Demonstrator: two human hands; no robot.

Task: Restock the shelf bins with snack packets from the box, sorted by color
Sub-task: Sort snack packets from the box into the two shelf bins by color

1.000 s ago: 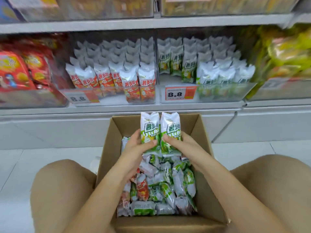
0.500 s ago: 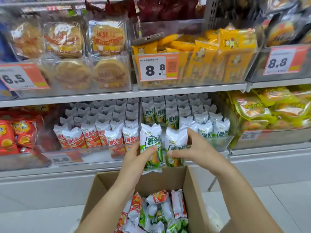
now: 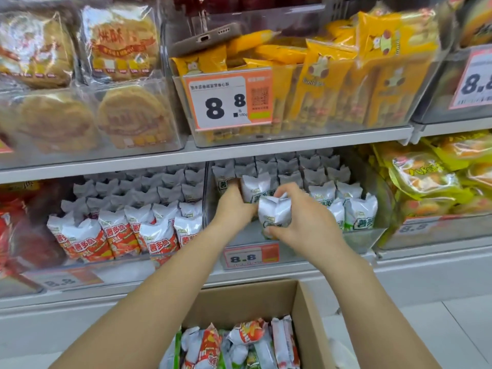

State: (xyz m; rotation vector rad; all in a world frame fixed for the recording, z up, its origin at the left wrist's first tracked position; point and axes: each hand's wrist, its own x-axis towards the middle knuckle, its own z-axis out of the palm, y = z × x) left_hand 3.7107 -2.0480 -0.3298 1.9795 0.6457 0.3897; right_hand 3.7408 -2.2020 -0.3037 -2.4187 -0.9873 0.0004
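Note:
Both my hands are inside the clear bin of green snack packets point(image 3: 354, 209) on the lower shelf. My left hand point(image 3: 234, 203) holds one green packet point(image 3: 254, 189) upright at the bin's left side. My right hand point(image 3: 306, 217) grips a second green packet point(image 3: 274, 211) just in front of it, above the bin's front wall point(image 3: 364, 237). To the left stands the bin of red packets point(image 3: 127, 235). The cardboard box point(image 3: 306, 310) sits below, holding mixed red and green packets point(image 3: 239, 342).
Above, a clear bin of yellow snack bags point(image 3: 332, 83) carries a phone point(image 3: 207, 38) on its rim and an 8.8 price tag point(image 3: 229, 99). Round pastries point(image 3: 80, 102) fill the upper left. Yellow bags point(image 3: 431, 177) lie to the right, red bags point(image 3: 16, 230) far left.
Both hands have carried the two green packets up from over the box into the green bin. The view has tilted upward and moved closer to the shelf.

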